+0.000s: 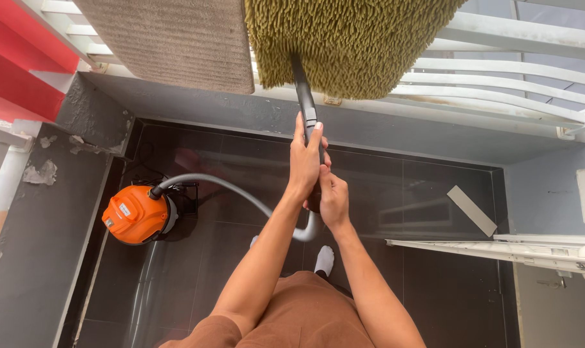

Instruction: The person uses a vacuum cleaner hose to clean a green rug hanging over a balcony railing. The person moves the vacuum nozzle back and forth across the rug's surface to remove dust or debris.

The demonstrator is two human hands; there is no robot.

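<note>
Your left hand (305, 158), nearer the green rug (350, 42), and right hand (333, 200) both grip the black wand (305, 96), pointing straight ahead

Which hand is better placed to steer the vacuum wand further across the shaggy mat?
Probably the left hand: it grips higher on the black wand, nearer the green mat. The right hand holds the lower end by the hose.
</note>
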